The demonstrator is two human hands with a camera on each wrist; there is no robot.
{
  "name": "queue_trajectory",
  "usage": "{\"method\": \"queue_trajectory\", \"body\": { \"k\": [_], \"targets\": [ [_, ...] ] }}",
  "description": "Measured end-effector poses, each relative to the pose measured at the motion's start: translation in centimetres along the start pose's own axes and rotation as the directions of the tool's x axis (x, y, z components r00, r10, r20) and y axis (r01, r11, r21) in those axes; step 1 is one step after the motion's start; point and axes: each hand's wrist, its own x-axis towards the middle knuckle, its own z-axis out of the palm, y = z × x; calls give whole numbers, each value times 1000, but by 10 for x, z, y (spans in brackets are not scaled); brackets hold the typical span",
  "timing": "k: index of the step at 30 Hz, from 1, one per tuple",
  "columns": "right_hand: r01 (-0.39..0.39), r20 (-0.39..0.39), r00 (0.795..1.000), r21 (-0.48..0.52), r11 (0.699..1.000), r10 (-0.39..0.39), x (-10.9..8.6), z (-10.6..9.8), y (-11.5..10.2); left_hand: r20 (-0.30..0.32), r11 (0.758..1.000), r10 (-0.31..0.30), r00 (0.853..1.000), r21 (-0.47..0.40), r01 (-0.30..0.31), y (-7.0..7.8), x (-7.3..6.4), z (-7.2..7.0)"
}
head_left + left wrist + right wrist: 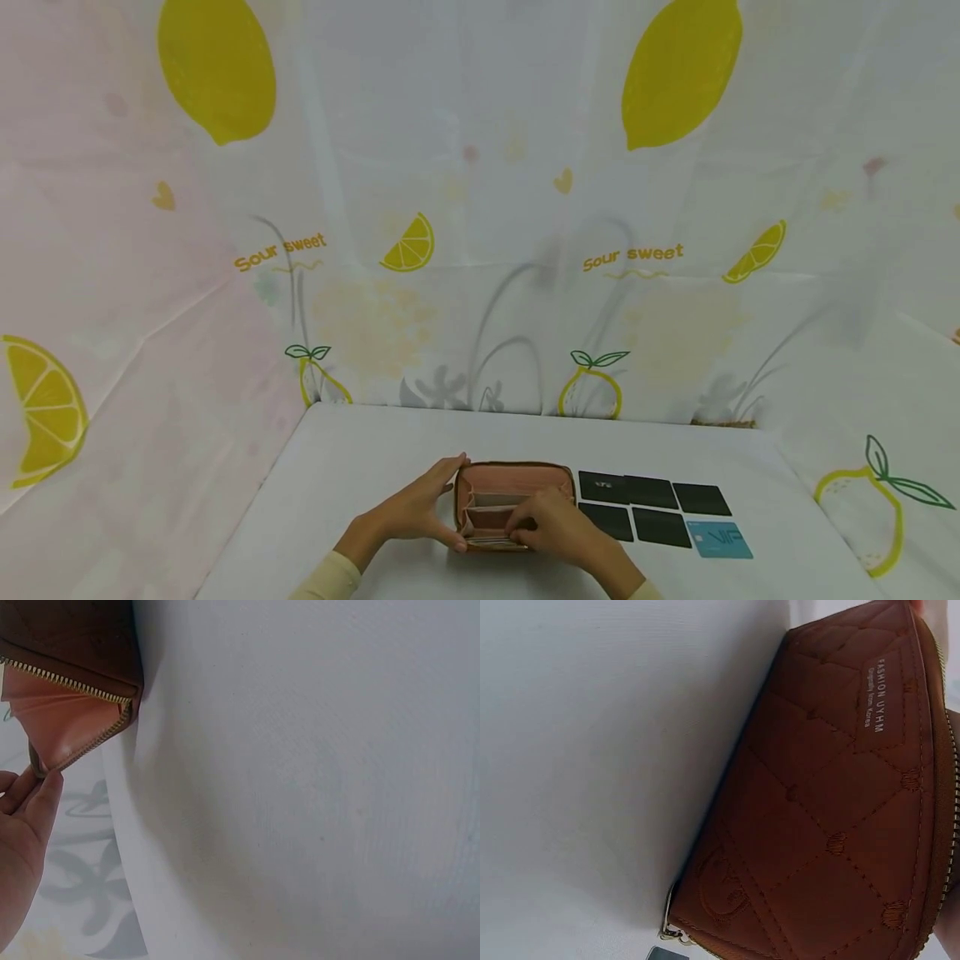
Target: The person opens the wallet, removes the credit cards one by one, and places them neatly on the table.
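An unzipped brown wallet with a pink lining and several inner compartments stands on the table. My left hand grips its left side, and in the left wrist view the fingertips pinch the zippered rim. My right hand reaches over the wallet's front right part with bent fingers at the front slots, where thin card edges show. Whether those fingers pinch a card is hidden. The right wrist view shows the wallet's quilted outer face, with a metal zipper along its edge.
To the right of the wallet, several black cards lie in two rows on the white table. A blue card marked VIP ends the nearer row. Lemon-printed cloth hangs behind and at both sides.
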Motion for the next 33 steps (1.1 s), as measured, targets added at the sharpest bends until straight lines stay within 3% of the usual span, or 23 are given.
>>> {"method": "queue_trajectory", "body": {
  "k": [4, 6, 9, 12, 16, 19, 22, 25, 29, 33],
  "targets": [
    [101, -6, 995, -183, 978, -104, -1, 5, -3, 3, 1000, 11, 1000, 3, -11, -1, 1, 2],
    [183, -24, 980, -303, 935, -199, -1, 7, -5, 10, 1000, 19, 1000, 2, -19, -2, 2, 3],
    [285, -76, 932, -447, 848, -353, -3, 12, -6, 19, 1000, 18, 1000, -2, -18, -2, 3, 3],
    [337, -142, 882, -477, 812, -449, -4, 15, -5, 13, 1000, 16, 1000, -2, -16, -3, 3, 3],
    [399, -202, 837, -410, 820, -509, -5, 14, -6, 12, 999, 37, 999, 3, -37, -4, 2, 2],
    [423, -232, 815, -389, 819, -531, -6, 12, -10, 19, 999, 44, 999, -3, -44, -4, 2, 1],
    [406, -248, 819, -386, 829, -517, -10, 12, -12, 24, 999, 40, 999, 1, -40, -4, 1, 0],
    [357, -235, 872, -295, 886, -430, -16, 12, -10, 24, 999, 37, 999, 7, -37, -3, 1, 0],
    [267, -181, 944, -80, 960, -277, -20, 11, -1, 19, 999, 32, 999, 7, -32, -2, 2, -1],
    [263, -176, 949, -2, 965, -259, -20, 12, 7, 25, 999, 34, 999, 4, -34, -3, 2, 0]
  ]
}}
